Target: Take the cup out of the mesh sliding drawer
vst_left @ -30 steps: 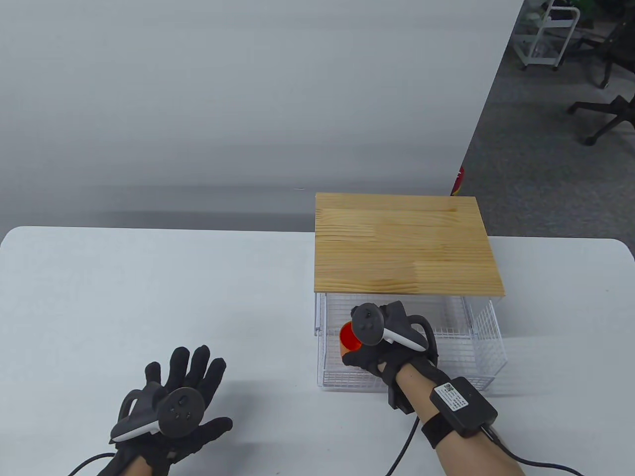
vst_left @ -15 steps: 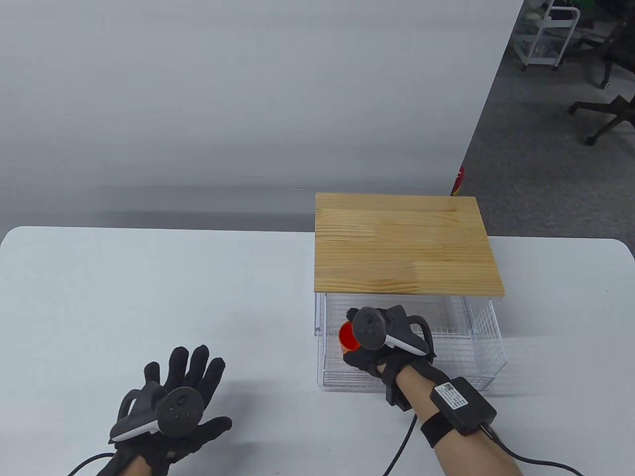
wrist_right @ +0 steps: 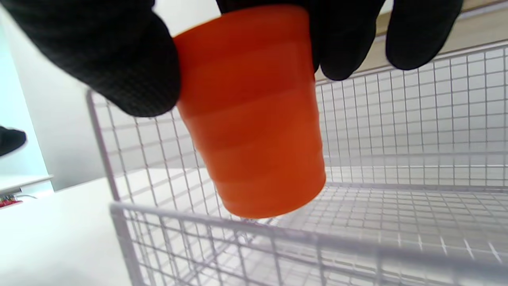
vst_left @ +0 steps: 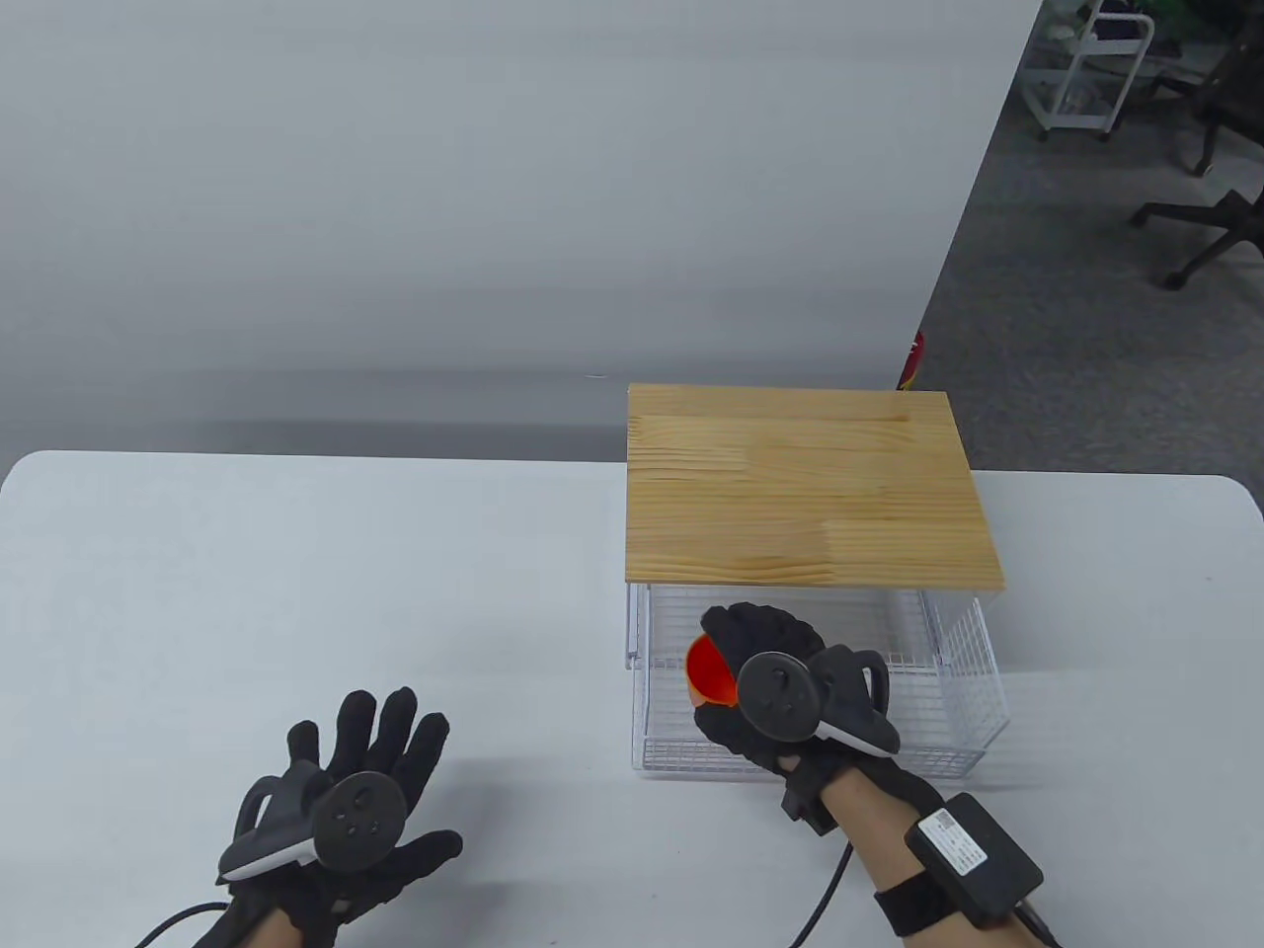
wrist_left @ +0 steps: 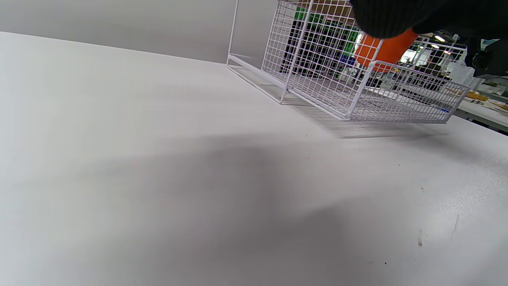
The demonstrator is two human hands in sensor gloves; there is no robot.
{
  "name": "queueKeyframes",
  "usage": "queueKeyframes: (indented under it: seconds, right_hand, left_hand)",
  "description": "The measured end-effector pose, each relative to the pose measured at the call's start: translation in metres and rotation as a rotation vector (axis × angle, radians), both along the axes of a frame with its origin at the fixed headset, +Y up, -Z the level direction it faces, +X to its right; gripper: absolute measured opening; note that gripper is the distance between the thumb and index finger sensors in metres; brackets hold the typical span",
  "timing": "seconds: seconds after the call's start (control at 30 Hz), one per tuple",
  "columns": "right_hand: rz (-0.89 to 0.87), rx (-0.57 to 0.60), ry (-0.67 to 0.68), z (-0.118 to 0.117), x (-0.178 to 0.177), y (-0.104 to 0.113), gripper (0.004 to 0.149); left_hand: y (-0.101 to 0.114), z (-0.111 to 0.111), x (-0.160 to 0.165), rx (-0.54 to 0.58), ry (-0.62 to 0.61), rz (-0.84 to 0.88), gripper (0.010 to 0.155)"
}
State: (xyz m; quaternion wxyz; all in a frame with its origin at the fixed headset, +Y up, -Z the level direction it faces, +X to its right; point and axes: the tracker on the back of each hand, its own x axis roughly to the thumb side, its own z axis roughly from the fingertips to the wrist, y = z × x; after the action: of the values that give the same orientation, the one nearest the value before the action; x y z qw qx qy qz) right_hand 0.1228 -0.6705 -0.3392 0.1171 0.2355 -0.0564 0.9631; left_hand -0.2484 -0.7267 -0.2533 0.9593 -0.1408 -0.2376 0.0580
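An orange cup (vst_left: 706, 673) is held by my right hand (vst_left: 765, 681) above the pulled-out white mesh drawer (vst_left: 973, 681). In the right wrist view the cup (wrist_right: 254, 119) hangs clear of the drawer floor, with my thumb and fingers (wrist_right: 341, 43) around its upper part, and the drawer's front rim (wrist_right: 278, 234) runs below it. In the left wrist view the cup (wrist_left: 387, 49) shows over the mesh drawer (wrist_left: 325, 91). My left hand (vst_left: 365, 790) rests flat and spread on the table, empty, well left of the drawer.
The drawer slides out from under a wooden top board (vst_left: 805, 484). The white table (vst_left: 296, 592) stretches to the left of the drawer. The right wrist cable (vst_left: 820, 894) trails toward the table's near edge.
My right hand has lifted the cup and drawn back slightly toward me, tilting the cup's mouth to the left. The left hand has not moved.
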Motion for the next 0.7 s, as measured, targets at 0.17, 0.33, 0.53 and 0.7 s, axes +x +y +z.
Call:
queueKeyframes:
  seconds: [0.17,0.33,0.53,0.7]
  right_hand:
    - [-0.122,0.061,0.029,0.020,0.008,0.009,0.087]
    - [-0.197,0.102,0.045,0.034,0.012,0.011,0.087]
    - [-0.245,0.138,0.067,0.045,0.013,0.016,0.087]
    - [-0.278,0.127,0.114,0.061,0.009,0.015,0.087]
  left_hand:
    - [0.000,0.000,0.001,0.000,-0.002,-0.002,0.096]
    - [-0.001,0.000,0.001,0.000,-0.003,-0.001,0.096]
    - [-0.002,0.000,0.003,-0.003,-0.009,-0.005,0.096]
    - [-0.002,0.000,0.003,-0.010,-0.010,0.001,0.096]
